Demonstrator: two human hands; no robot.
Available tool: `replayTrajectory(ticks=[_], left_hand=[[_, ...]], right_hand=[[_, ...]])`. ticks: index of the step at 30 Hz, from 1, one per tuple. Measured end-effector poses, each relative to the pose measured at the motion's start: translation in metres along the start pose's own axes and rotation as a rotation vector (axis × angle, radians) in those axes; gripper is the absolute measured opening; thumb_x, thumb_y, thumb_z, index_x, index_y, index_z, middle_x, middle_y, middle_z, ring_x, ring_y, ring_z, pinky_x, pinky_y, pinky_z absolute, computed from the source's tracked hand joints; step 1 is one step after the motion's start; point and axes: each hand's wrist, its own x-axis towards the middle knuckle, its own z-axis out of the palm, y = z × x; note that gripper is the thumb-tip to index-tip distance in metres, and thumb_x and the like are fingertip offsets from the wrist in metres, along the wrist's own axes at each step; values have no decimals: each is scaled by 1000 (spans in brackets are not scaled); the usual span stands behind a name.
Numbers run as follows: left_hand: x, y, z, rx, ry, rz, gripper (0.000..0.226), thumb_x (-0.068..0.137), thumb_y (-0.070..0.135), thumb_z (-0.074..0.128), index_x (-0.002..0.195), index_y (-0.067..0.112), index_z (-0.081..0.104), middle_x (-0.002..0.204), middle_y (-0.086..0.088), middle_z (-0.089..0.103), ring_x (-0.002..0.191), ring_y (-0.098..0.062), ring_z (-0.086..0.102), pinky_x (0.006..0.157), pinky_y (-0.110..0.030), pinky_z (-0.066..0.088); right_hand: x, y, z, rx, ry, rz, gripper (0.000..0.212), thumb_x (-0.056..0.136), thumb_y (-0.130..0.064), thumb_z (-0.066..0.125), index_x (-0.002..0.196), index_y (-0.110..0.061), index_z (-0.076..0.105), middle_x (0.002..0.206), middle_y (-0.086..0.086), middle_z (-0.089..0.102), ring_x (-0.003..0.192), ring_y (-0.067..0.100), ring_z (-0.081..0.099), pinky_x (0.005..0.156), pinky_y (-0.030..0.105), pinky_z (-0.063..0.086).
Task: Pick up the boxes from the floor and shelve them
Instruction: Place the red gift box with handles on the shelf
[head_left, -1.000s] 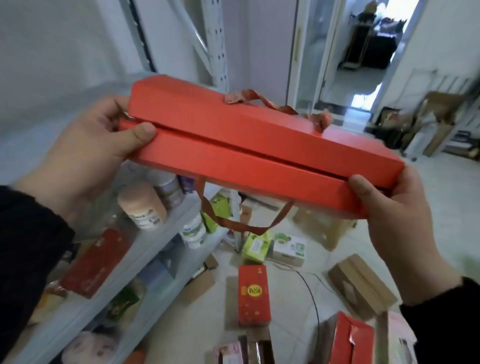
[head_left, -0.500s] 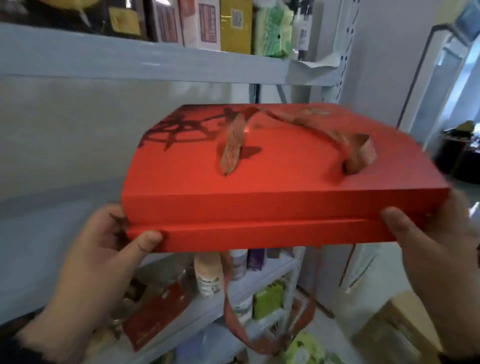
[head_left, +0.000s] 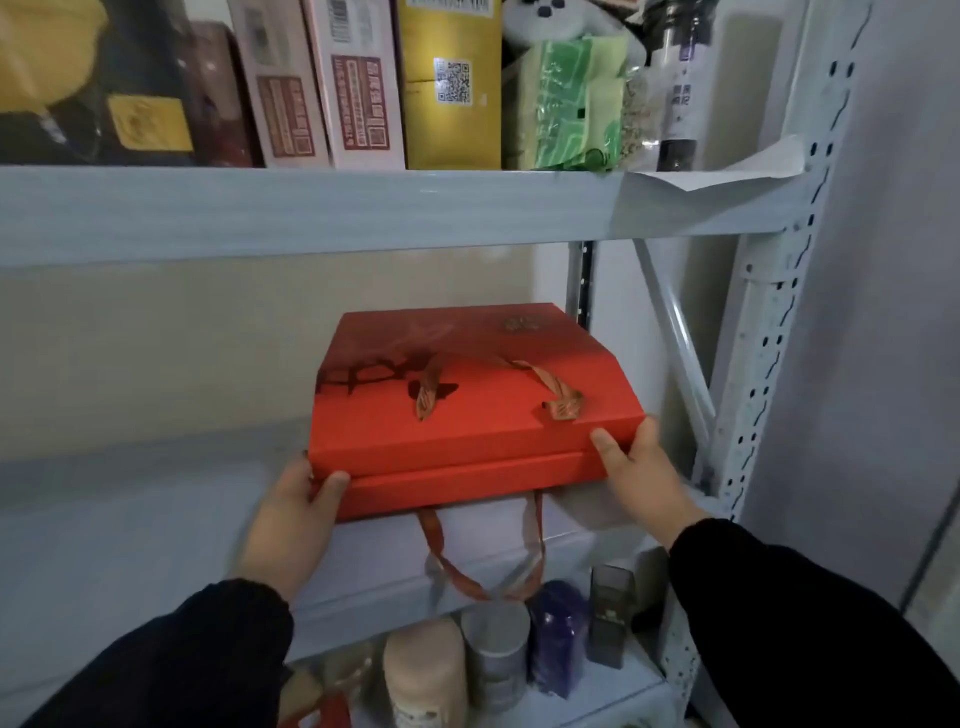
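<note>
A flat red gift box with ribbon handles lies on the grey middle shelf, toward its right end. One ribbon loop hangs down over the shelf's front edge. My left hand grips the box's front left corner, thumb on the front face. My right hand holds the front right corner. Both sleeves are black.
The upper shelf carries upright boxes, a yellow carton, a green packet and a dark bottle. Jars and small bottles stand on the lower shelf. A perforated upright post and a diagonal brace bound the right side.
The view rose from the floor to the shelving. The red box, carried by both hands, moved forward and now rests on the middle shelf.
</note>
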Motion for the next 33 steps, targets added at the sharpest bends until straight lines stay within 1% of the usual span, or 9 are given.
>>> replayTrajectory(ticks=[9,12,15,18,20,23,26,29,33], left_hand=[[72,-6,73,12,35,-45,27,104,32,53,128,23,57,109,4,63,101,-19,60,84,-32,43],[88,-10,86,83,41,-42,26,103,30,53,128,21,55,105,5,60,94,-18,56,81,-31,40],[98,-16,92,147,28,-39,27,102,35,53,126,22,52,103,5,59,93,-22,59,77,-32,41],[99,-16,93,130,20,-74,37,97,43,59,127,23,50,107,4,60,97,-24,61,77,-33,43],[96,-15,93,93,38,-77,46,90,42,68,127,24,46,110,3,59,93,-18,60,75,-31,44],[94,-15,94,110,71,-105,37,90,35,68,113,19,43,102,-3,59,77,-7,56,57,-23,38],[94,-13,91,185,150,-127,31,96,38,61,94,9,47,84,-7,59,67,-17,51,52,-28,33],[94,-15,90,222,180,-56,32,99,35,55,83,8,49,72,-10,56,64,-26,49,53,-32,34],[90,-15,96,263,56,145,4,94,25,60,90,24,60,83,6,59,71,-9,57,60,-22,42]], right_hand=[[112,29,9,-56,-145,133,51,102,-49,51,132,-15,29,128,7,49,111,25,52,93,34,39],[122,44,25,-72,-67,156,69,98,-56,53,149,-16,27,143,9,44,128,31,51,102,40,41],[129,53,35,-129,66,175,78,96,-57,56,154,-17,22,149,16,35,125,36,52,103,45,44],[128,56,35,-63,148,103,49,93,-42,66,128,-18,41,130,13,48,94,23,56,82,33,44],[126,59,36,-200,42,-12,29,91,-35,65,110,-23,46,115,9,54,89,22,56,75,32,43],[121,60,36,-338,-170,-122,45,87,-35,65,128,-39,47,125,5,52,110,27,56,96,38,47],[120,59,36,-418,-247,-215,71,86,-38,67,150,-42,37,151,3,45,135,25,46,112,35,38],[121,58,39,-480,-288,-274,80,88,-36,69,158,-35,31,162,0,35,146,21,34,115,28,27],[124,62,41,-530,-305,-297,83,88,-37,69,159,-35,28,165,-2,28,149,23,29,119,31,25]])
